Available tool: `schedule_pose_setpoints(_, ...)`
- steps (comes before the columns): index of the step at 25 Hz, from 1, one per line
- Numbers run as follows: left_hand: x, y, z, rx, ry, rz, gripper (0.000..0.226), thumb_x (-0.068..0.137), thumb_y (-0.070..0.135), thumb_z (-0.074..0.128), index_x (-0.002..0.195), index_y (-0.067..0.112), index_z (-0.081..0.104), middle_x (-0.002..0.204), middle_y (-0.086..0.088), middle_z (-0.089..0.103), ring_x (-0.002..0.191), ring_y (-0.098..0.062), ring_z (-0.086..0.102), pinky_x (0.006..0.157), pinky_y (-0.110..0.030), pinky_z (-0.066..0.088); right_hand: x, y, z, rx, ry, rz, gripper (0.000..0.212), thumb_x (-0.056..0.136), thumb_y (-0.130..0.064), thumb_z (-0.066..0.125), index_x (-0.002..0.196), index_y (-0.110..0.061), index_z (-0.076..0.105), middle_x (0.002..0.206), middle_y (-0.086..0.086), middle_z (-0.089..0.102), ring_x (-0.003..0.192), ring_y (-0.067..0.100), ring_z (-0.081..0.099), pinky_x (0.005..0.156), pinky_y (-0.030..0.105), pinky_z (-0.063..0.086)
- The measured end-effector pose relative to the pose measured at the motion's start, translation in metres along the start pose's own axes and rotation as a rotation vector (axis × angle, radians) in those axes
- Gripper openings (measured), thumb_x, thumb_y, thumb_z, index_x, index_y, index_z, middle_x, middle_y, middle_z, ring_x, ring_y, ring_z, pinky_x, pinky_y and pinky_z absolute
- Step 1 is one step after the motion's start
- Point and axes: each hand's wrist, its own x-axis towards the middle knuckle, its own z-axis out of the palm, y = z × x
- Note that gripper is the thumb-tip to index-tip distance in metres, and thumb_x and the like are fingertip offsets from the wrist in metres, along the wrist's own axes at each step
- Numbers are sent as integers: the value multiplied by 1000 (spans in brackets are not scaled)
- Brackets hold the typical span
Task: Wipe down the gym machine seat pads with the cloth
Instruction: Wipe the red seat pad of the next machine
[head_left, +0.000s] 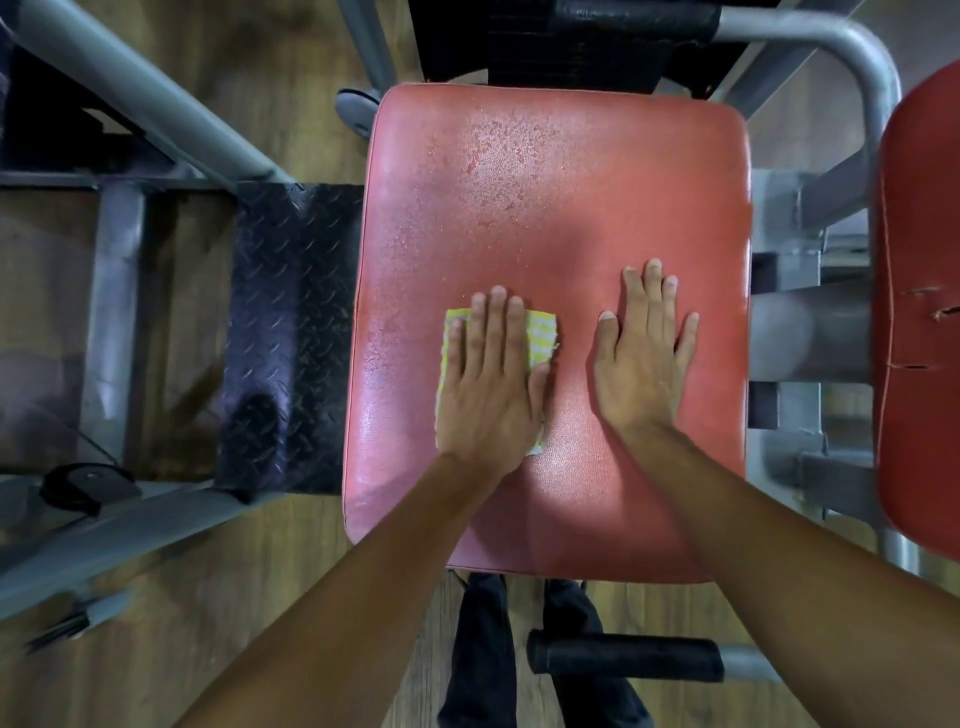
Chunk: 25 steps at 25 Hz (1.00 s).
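So the seat pad (545, 182) is red pebbled vinyl, a rounded rectangle with piped edges, and the far half is speckled with wet droplets. The cloth (541, 338), yellow-and-white striped and kinda frayed, sits left of the pad's middle, pinned flat under the left hand (488, 384). Fingers are straight and close together, with cloth peeking out past the fingertips and on the thumb side.

The right hand (641, 358) lies flat on bare vinyl just beside it, fingers slightly spread, not touching the cloth.

There's black diamond-plate (291, 312) by the left edge, grey steel tubing (831, 41), and a second red pad (919, 312) with a torn seam.
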Motion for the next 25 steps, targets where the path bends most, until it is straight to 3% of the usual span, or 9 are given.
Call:
schedule_pose_setpoints(3,17,10,3,8,11,106,55,103,38,26,155,23,18,163,-6,13,151,-29,6,122,-51,11,0,0,3,-15,29,8,54,101,-29,28,154,-26,16,164,-6,4,151,12,-3,122,44,-7)
schedule_pose_setpoints(9,47,8,4,5,44,136,53,103,38,26,154,24,24,163,-3,18,151,-26,9,122,-50,11,-1,1,6,-59,57,13,53,102,-30,26,154,-26,16,164,-6,6,151,13,-1,122,44,-3)
schedule_pose_setpoints(16,58,-63,-18,59,53,-11,53,103,39,21,155,25,19,164,-2,14,151,-27,8,122,-50,10,-2,-2,4,-66,37,10,53,102,-31,24,154,-27,12,164,-7,3,151,12,-4,122,45,-5)
schedule_pose_setpoints(19,63,-89,-26,29,37,-77,54,103,38,19,155,24,15,164,-3,9,152,-28,3,123,-50,7,0,-4,0,-31,70,17,51,101,-30,30,152,-27,24,162,-6,15,151,12,6,122,43,-2)
schedule_pose_setpoints(22,73,-90,-27,20,37,-93,57,102,39,16,156,21,9,165,-3,5,152,-26,0,123,-49,5,13,-3,-12,39,195,8,41,97,-27,37,136,-24,50,150,-5,42,138,12,33,119,44,13)
schedule_pose_setpoints(25,93,-91,-27,-22,45,-155,62,102,38,17,155,12,2,164,-7,3,152,-25,-2,123,-49,4,41,-7,-19,72,229,-31,39,97,-24,39,132,-23,53,147,-4,44,137,11,36,119,44,12)
